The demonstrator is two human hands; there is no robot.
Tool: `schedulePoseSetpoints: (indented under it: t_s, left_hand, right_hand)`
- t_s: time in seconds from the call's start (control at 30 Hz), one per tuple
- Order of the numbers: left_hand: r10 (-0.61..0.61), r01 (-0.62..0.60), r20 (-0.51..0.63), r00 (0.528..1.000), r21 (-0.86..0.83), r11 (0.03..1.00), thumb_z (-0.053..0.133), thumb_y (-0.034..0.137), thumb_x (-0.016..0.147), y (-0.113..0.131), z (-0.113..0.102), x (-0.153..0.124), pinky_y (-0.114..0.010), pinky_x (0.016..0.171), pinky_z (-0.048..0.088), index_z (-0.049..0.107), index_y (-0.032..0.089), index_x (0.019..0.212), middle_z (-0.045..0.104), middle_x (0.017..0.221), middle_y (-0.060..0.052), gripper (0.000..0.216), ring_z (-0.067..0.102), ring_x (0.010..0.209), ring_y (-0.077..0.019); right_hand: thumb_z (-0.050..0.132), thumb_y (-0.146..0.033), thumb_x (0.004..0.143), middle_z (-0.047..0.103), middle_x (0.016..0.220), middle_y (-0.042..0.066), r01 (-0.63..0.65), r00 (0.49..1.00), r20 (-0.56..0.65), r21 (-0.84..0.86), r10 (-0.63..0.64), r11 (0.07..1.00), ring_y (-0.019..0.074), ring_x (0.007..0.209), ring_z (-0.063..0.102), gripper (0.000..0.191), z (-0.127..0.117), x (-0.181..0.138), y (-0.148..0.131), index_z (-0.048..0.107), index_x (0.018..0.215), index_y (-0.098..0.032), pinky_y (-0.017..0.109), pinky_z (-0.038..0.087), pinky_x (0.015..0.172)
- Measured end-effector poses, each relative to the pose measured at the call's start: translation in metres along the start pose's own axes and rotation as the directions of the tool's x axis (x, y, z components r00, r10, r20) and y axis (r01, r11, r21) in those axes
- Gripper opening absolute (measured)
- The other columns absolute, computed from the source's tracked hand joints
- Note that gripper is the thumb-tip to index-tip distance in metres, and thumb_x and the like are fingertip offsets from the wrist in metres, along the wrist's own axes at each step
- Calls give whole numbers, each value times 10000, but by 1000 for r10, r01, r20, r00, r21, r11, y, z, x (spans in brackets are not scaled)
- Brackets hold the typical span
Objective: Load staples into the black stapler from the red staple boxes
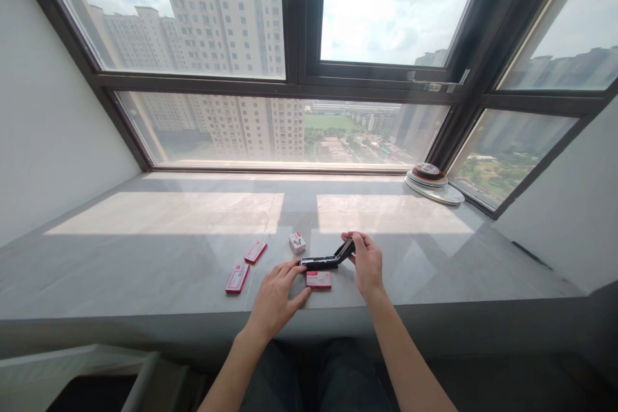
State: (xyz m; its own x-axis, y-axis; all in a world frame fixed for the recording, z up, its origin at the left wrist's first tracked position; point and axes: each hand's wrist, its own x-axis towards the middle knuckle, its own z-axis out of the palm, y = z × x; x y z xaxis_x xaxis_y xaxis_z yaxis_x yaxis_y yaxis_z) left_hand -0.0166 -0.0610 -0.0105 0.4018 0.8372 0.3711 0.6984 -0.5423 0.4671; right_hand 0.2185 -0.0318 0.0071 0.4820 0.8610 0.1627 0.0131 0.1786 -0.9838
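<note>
A black stapler (318, 262) lies folded open on the grey stone sill, its upper arm tilted up to the right. My right hand (369, 265) pinches the raised arm near its tip between thumb and fingers. At the other end, the fingertips of my left hand (276, 296) hold the stapler's base, with the thumb spread apart near a flat pink-and-white box (318, 280). That box lies just in front of the stapler. Behind the base stands a small white box (297, 243) with a dark picture on it.
Two more flat pink-and-white boxes, a nearer one (237, 279) and a farther one (255, 252), lie to the left. A stack of plates (429, 181) sits in the far right corner by the window frame (290, 170). The sill's front edge (193, 314) runs below my hands.
</note>
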Motion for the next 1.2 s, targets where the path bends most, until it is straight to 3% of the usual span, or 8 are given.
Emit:
schedulePoseSetpoints:
  t_s: [0.13,0.27,0.4,0.5,0.63,0.87,1.03,1.2]
  left_hand:
    - [-22,23,16,1000,-39,999,642,341,896,-2,-2,1,-450,1086,420,606,338,1274,559,1425,-13,380,490,1317,-262]
    - [-41,42,16,999,-64,997,676,335,868,-3,-1,3,-435,1069,423,633,349,1222,581,1379,-6,357,505,1295,-257]
    - [-50,51,18,999,-76,996,701,345,849,-3,0,6,-429,1052,430,663,353,1164,601,1335,-7,318,515,1280,-259]
    - [-55,57,21,998,-92,994,733,356,827,-6,1,8,-434,1053,429,682,339,1113,611,1323,-13,291,524,1270,-264]
    - [-59,62,28,998,-146,987,771,379,799,-12,-2,9,-431,1060,437,697,317,1042,606,1345,-15,261,536,1265,-265]
    - [-36,38,12,999,-185,982,733,377,839,-15,-5,3,-437,1089,429,679,308,1094,600,1371,-24,270,526,1293,-260]
    - [-46,45,-4,999,-156,987,737,392,832,-13,-2,3,-439,1052,452,684,307,1078,625,1312,-34,266,553,1248,-268]
    - [-42,42,0,999,-139,989,751,399,823,-15,-1,4,-411,1026,466,697,324,1056,621,1296,-21,250,560,1234,-259]
  right_hand:
    - [532,-566,891,711,1080,125,-255,967,1,76,255,964,250,939,721,427,-55,5,24,633,1056,-186,329,625,660]
    - [487,-638,905,683,783,48,-342,937,20,-157,349,927,176,519,671,459,-77,-4,35,591,1024,-207,270,527,436]
    - [477,-624,917,626,587,-7,-185,889,298,-461,348,868,117,342,494,459,-50,-29,35,627,892,-191,221,348,359]
    - [507,-560,923,639,578,-2,-9,863,433,-502,260,865,125,425,530,414,-18,-44,34,651,836,-182,221,356,434]
    - [558,-493,900,640,590,7,79,891,416,-537,182,840,149,544,575,354,-4,-45,35,650,774,-175,225,351,504]
    - [566,-476,901,605,570,-15,145,949,306,-647,81,748,177,563,573,287,-29,-40,15,644,818,-212,264,353,555]
    - [537,-441,939,654,637,-9,270,917,398,-575,-24,772,195,661,632,286,5,-51,-2,692,1065,-237,272,393,622]
    - [571,-402,909,631,613,-16,176,924,381,-489,27,854,179,642,628,253,42,-50,9,693,983,-194,258,430,636]
